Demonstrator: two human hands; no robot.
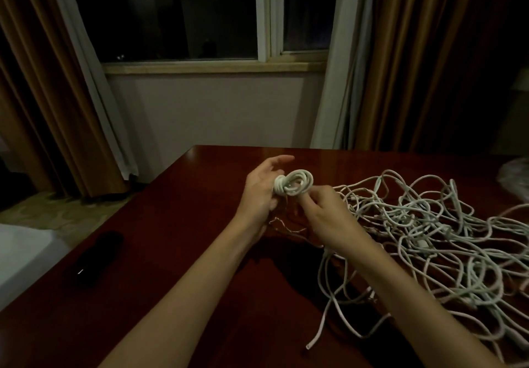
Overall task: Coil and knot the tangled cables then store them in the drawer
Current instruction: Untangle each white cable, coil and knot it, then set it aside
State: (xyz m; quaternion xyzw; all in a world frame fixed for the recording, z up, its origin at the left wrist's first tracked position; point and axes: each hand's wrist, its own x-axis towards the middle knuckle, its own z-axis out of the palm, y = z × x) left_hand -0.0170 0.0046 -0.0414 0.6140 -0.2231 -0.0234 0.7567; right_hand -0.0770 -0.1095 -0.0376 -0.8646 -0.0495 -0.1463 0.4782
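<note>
Coiled cable (294,185): small white bundle held above the table, centre of the frame, wrapped tight at its left end with an open loop to the right.
Left hand (262,188): palm against the knotted end of the coil, lower fingers curled round it, index finger stretched forward and free.
Right hand (323,213): fingertips pinching the lower right edge of the loop; which fingers do the pinching cannot be told.
Tangled cables (429,230): loose white heap at right of the frame, strands crossing many times, one free end (310,345) lying at lower centre.
Handling: the cable looks light, limp and springy; a coil would likely loosen unless gripped at the wrapped waist. Best hold seems to be the knot, not the loop.
Table (177,253): glossy dark red wood, probably slick under the cable.
Dark remote-like object (96,256): at lower left, well apart from the hands.
Obstacles: the heap just beside the right forearm could snag.
Drawer: not in view.
</note>
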